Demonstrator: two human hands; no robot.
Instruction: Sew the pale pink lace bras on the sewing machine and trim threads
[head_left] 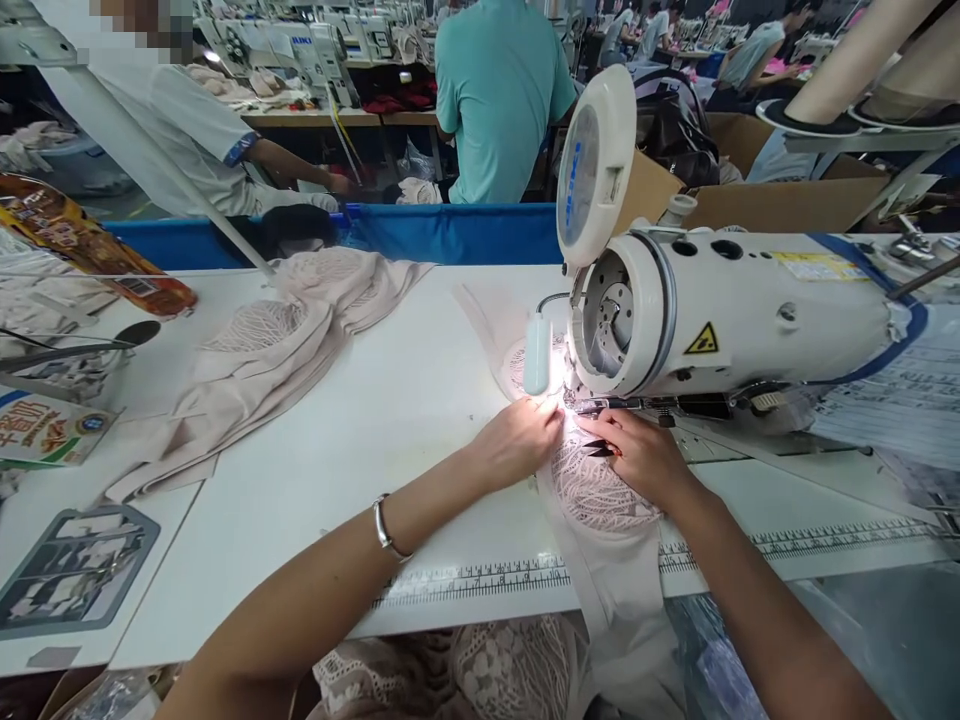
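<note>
A pale pink lace bra [600,490] lies under the sewing machine head [705,310], its lower band hanging over the table's front edge. My left hand [521,435] is closed on the fabric just left of the lit needle area, fingertips pinched together. My right hand [637,450] rests on the lace to the right of the needle. Small thread snips [598,448] with dark pointed blades stick out from its curled fingers. A small lamp [537,352] lights the spot where my fingertips meet the fabric. The needle itself is hard to make out in the glare.
More pink lace garments [300,320] are heaped to the left on the white table [420,400]. A drink bottle [97,245], a snack box [52,428] and a grey-framed tray [75,570] sit farther left. A measuring tape [480,582] runs along the front edge. Other people work beyond.
</note>
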